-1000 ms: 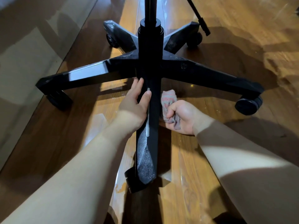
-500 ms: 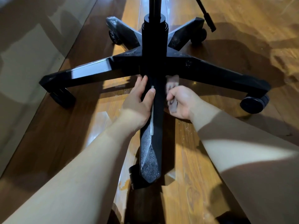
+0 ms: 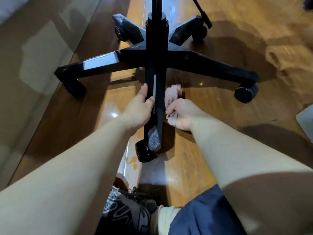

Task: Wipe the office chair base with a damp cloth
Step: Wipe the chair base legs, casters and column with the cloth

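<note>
Black plastic, the chair base (image 3: 211,65) stands on the wood floor (image 3: 220,102). Since 0.5 s ago both hands have slid back from the hub along its near leg. The left hand (image 3: 138,107) clasps that leg, thumb on top. Just right of it, the right hand (image 3: 182,114) holds the pink cloth (image 3: 171,93) bunched against the leg's side. The leg hides where they touch. The column (image 3: 156,39) rises beyond both grips. 5 legs, 5 casters, and 1 shoe (image 3: 128,212) behind the hands.

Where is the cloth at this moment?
Head view, right of centre: the pink cloth is bunched in the right hand, beside the right flank of the chair base's nearest leg, which the left hand grips.
</note>
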`<state>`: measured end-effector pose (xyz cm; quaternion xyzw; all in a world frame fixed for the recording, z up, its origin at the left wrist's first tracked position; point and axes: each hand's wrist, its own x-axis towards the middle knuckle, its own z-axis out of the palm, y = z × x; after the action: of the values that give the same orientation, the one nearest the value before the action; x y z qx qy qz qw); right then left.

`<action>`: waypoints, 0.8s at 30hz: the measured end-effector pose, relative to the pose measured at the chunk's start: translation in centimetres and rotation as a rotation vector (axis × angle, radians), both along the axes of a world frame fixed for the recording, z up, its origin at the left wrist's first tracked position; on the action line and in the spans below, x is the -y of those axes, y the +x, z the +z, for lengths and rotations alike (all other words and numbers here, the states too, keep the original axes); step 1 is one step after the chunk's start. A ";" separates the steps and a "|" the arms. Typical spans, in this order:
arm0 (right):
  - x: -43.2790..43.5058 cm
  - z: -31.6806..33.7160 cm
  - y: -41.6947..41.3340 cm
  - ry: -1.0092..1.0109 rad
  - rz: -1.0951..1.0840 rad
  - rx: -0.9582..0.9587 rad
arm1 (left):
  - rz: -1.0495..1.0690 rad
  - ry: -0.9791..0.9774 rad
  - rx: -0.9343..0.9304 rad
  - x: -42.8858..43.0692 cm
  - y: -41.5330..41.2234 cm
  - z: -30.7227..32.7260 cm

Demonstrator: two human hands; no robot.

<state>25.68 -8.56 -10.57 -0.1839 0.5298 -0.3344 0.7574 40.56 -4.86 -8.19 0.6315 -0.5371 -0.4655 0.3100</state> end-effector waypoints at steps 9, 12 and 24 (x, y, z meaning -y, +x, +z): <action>-3.2 -1.7 -1.2 0.069 0.334 -0.066 | -0.023 0.002 0.068 -0.4 0.0 -0.4; -4.0 -1.1 -1.7 0.087 0.489 -0.148 | -0.023 0.002 0.064 -0.4 0.1 -0.5; -3.8 0.0 0.0 0.072 0.257 -0.259 | -0.028 0.002 0.073 -0.2 0.1 -0.8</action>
<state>25.66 -4.79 -10.56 -0.2643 0.6066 -0.1894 0.7255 40.70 -4.68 -8.96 0.6409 -0.5562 -0.4469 0.2831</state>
